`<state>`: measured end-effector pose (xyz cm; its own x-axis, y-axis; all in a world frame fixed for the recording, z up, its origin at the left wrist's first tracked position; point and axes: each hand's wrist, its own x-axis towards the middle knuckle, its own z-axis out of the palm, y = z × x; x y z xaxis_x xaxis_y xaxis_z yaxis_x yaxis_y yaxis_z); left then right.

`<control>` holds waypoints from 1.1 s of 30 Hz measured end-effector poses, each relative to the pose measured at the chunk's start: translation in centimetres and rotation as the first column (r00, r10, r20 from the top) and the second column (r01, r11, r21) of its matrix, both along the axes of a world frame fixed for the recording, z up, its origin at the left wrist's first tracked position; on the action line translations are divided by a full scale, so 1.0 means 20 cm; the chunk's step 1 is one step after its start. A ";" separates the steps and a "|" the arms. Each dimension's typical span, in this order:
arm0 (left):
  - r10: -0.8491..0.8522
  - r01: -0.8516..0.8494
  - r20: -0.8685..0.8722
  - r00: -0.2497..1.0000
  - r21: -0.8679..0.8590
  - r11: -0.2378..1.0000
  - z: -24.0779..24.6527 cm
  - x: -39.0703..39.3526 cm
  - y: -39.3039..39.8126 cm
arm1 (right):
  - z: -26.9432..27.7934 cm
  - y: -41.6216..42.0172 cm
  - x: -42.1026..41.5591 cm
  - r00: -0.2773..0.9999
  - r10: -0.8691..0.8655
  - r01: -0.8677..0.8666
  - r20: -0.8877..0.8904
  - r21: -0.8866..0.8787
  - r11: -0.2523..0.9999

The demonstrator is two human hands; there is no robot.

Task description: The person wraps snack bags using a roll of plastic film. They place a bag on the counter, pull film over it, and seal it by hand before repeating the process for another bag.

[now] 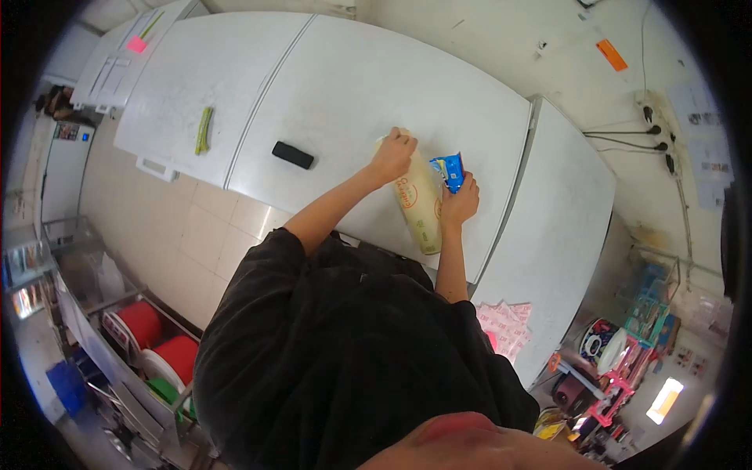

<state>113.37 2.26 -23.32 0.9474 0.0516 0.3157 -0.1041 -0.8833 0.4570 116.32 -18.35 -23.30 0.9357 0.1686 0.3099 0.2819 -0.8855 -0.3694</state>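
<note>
A long pale yellow printed packet [420,220] lies slanted on a white lid [352,76], which looks like that of a chest freezer. At its far end, the fingers of my left hand [395,155] are curled and grip it. My right hand [461,202] holds a small blue foil packet [452,170] just right of the yellow one; its upper left end looks crumpled, and whether it is torn I cannot tell. The right wrist is close beside the yellow packet's near half.
Left of my hands lie a black oblong object [292,155] and a yellow-green strip [204,130]. Pink-and-white printed sheets [506,329] are by my right elbow. Plugged-in cables [625,136] run along the right wall. A metal rack with red rolls [138,325] stands at lower left.
</note>
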 end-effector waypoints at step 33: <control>-0.581 0.271 -0.347 0.736 -0.636 0.723 -0.02 0.55 0.29 | -0.06 -0.02 0.22 0.988 0.138 -0.136 -0.064 0.032 0.990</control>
<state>124.37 7.99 -23.63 0.9071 -0.3955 -0.1443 -0.0324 -0.4074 0.9127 120.75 -18.77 -24.42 0.9229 0.2888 0.2547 0.3740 -0.8293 -0.4151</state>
